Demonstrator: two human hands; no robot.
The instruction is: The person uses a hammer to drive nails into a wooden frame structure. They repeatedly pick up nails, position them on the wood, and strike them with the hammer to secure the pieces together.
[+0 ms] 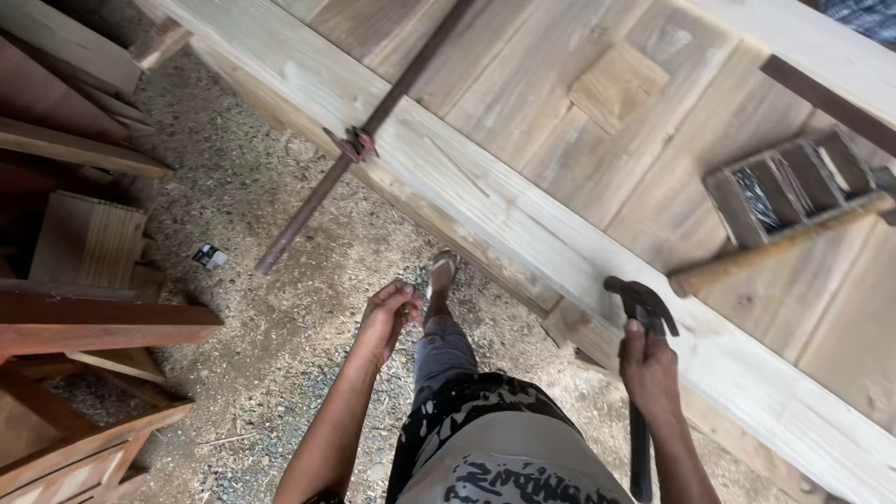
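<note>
My right hand grips the dark handle of a claw hammer, its black head held against the edge of a long pale wooden frame. My left hand hangs over the ground with its fingers curled in, thumb and fingers pinched together; whether something small sits between them I cannot tell. My leg and sandalled foot stand just below the frame's edge.
A rusty bar clamp crosses the frame. A second hammer with a wooden handle lies beside a small wooden box of nails. Stacked timber and reddish furniture parts fill the left. Sawdust covers the ground.
</note>
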